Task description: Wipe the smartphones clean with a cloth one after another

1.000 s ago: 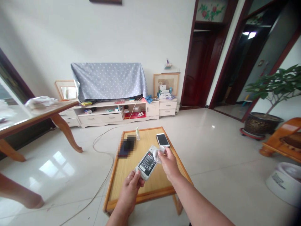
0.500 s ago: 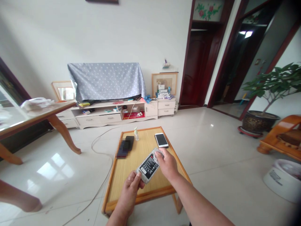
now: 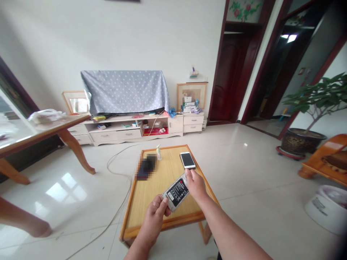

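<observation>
Over the small wooden table (image 3: 146, 202) I hold an opened mobile phone (image 3: 176, 193), its back off and a black battery with white print facing up. My left hand (image 3: 155, 215) grips the lower left end, thumb on top and fingers beneath. At the upper right end my right hand (image 3: 195, 184) is closed, fingers bent over the phone's edge and hiding that corner. Just beyond it, a white phone (image 3: 187, 160) with a dark screen lies on something dark. A small clear spray bottle (image 3: 158, 153) stands near the table's far edge.
A pixelated dark item (image 3: 146, 167) lies at the table's left side. A cable (image 3: 114, 220) runs over the floor on the left, near a larger wooden table (image 3: 73, 124). On the right stand a white bucket (image 3: 325, 211) and a potted plant (image 3: 300, 142).
My right hand has shifted to cover more of the phone's upper right end. A pale patch under its fingers is now mostly hidden. The view has moved slightly.
</observation>
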Motion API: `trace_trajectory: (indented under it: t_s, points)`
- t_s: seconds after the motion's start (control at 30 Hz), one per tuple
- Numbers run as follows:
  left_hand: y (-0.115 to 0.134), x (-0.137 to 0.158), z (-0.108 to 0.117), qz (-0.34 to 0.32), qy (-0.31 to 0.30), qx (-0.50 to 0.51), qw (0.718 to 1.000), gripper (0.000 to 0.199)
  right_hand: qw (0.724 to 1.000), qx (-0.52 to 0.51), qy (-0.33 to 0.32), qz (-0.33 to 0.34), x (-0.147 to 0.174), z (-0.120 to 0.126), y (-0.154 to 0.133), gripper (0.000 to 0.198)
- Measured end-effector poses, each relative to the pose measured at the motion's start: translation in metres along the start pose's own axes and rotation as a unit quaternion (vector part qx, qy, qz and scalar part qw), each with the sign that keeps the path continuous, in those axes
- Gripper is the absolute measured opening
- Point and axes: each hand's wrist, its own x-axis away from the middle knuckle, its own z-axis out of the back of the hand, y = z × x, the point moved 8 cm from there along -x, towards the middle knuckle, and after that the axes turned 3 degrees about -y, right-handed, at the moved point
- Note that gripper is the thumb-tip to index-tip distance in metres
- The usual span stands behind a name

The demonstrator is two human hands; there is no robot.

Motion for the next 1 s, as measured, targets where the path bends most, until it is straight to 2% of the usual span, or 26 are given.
trace_trajectory:
  t_s: [0.07,0.17,0.3,0.37,0.47,0.53,0.6,0.7,0.73,0.8,0.9,0.93,1.0]
  points:
    - [-0.002,-0.001,-0.002,-0.004,0.002,-0.009,1.0,0.034,0.999,0.018,0.016,0.044,0.004,-0.002,-0.01,0.054]
    - [-0.007,-0.003,-0.004,-0.006,0.009,-0.007,1.0,0.035,0.985,0.086,0.046,0.14,0.026,-0.008,-0.043,0.048]
    - [-0.008,-0.004,-0.007,-0.003,0.003,0.011,1.0,0.037,0.96,0.156,-0.012,0.234,0.05,-0.029,-0.076,0.052]
    - [-0.006,-0.002,-0.006,-0.002,0.006,0.014,1.0,0.037,0.96,0.17,-0.032,0.219,0.044,-0.032,-0.071,0.054]
    - [-0.004,0.001,-0.003,0.005,0.018,0.012,1.0,0.036,0.975,0.187,-0.02,0.116,0.024,-0.026,-0.046,0.057]
    - [-0.005,0.001,-0.003,0.009,0.02,0.013,1.0,0.037,0.978,0.185,-0.018,0.09,0.023,-0.025,-0.042,0.06]
    - [-0.006,-0.001,-0.004,0.007,0.018,0.024,1.0,0.038,0.974,0.171,-0.034,0.143,0.037,-0.031,-0.057,0.061]
    - [-0.007,-0.003,-0.004,-0.014,0.019,0.045,0.999,0.036,0.945,0.139,-0.09,0.281,0.067,-0.044,-0.091,0.055]
    - [-0.008,-0.003,-0.004,-0.019,0.016,0.045,0.999,0.035,0.941,0.136,-0.098,0.294,0.069,-0.045,-0.094,0.053]
    - [-0.011,-0.002,-0.004,-0.018,0.009,0.03,0.999,0.035,0.95,0.146,-0.093,0.261,0.059,-0.043,-0.087,0.052]
    - [-0.016,0.0,-0.001,-0.001,0.011,-0.002,1.0,0.035,0.972,0.178,-0.068,0.138,0.032,-0.034,-0.058,0.056]
    - [-0.018,0.0,0.0,0.003,0.013,-0.006,1.0,0.035,0.974,0.184,-0.067,0.117,0.029,-0.033,-0.053,0.058]
    - [-0.019,-0.001,-0.001,0.005,0.011,0.0,1.0,0.036,0.97,0.182,-0.079,0.14,0.035,-0.035,-0.059,0.059]
